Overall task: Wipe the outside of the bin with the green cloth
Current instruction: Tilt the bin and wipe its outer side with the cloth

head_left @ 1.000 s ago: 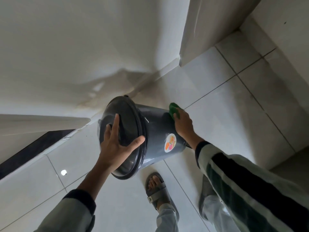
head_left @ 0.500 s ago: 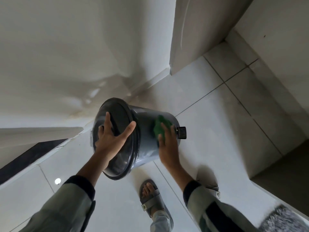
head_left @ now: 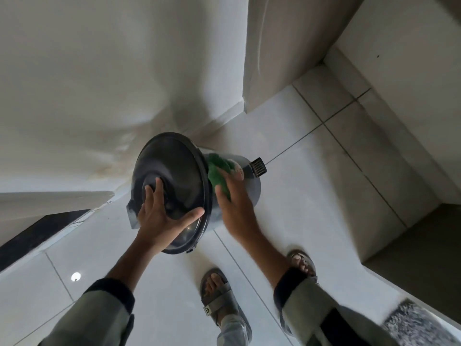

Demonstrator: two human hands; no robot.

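Note:
A dark grey round bin (head_left: 252,191) with a domed lid (head_left: 172,171) stands tilted on the tiled floor, its lid facing me. A black pedal (head_left: 258,166) sticks out at its base. My left hand (head_left: 162,216) lies spread flat on the lid, fingers apart, thumb near the rim. My right hand (head_left: 234,211) presses the green cloth (head_left: 218,173) against the bin's side just below the lid rim. The cloth partly covers a round sticker.
A white wall (head_left: 99,71) rises right behind the bin, and a wall corner (head_left: 287,58) juts out at the right. My sandalled feet (head_left: 217,298) stand just below the bin. A grey speckled mat (head_left: 419,325) lies at the bottom right.
My right hand slid the green cloth from the bin's base end up along its side to just under the lid rim. The bin turned, bringing the pedal into sight. My left hand stayed on the lid.

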